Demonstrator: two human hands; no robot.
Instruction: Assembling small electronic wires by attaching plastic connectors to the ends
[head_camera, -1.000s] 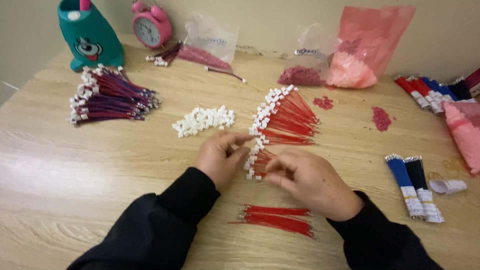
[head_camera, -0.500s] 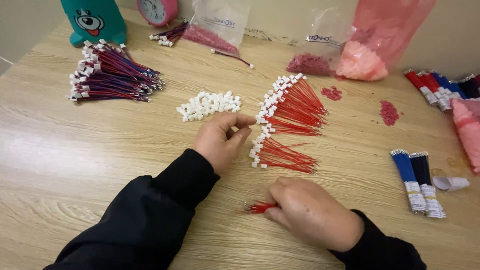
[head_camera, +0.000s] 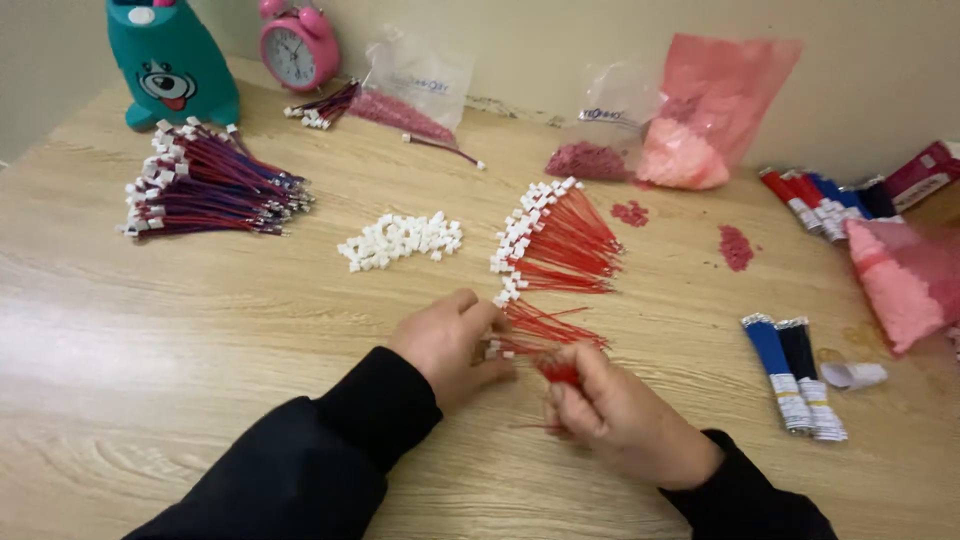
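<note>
My left hand (head_camera: 450, 345) pinches a small white connector at its fingertips, with red wire running from it. My right hand (head_camera: 610, 415) is closed on a short bundle of red wires (head_camera: 558, 372), whose ends meet the left fingertips. Just beyond both hands lies a fan of red wires with white connectors (head_camera: 555, 245). A small heap of loose white connectors (head_camera: 400, 240) sits to the left of that fan on the wooden table (head_camera: 150, 340).
A pile of red-and-blue wired connectors (head_camera: 205, 185) lies at far left, near a teal cartoon holder (head_camera: 170, 65) and a pink alarm clock (head_camera: 297, 45). Plastic bags of pink parts (head_camera: 710, 115) line the back. Blue and black wire bundles (head_camera: 790, 365) lie at right.
My right hand picked up red wires from the near table edge and brought them up to my left hand, which drew back slightly toward me.
</note>
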